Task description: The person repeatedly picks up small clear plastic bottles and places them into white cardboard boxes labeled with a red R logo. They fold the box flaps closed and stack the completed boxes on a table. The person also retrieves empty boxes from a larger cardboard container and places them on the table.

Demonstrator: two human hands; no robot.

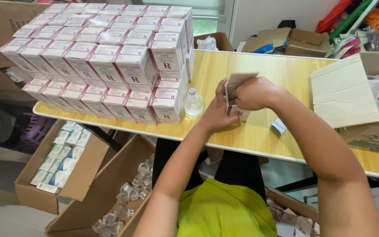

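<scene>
Both my hands meet over a small pink-and-white carton [235, 83] standing on the wooden table [281, 70]. My left hand [216, 113] cups the carton's left side from below. My right hand [253, 93] grips its top, with the open flap sticking up above my fingers. Just left of my hands a small clear bottle [194, 103] with a white cap stands upright, touching nothing. Beyond it rises a big stack of identical pink-and-white cartons [110, 61], several layers high, filling the table's left half.
A flat corrugated cardboard sheet [343, 92] lies at the right, with a small folded leaflet [279, 126] near the front edge. Below the table, an open box of clear bottles [128, 202] and a box of packed cartons [62, 153] sit on the floor.
</scene>
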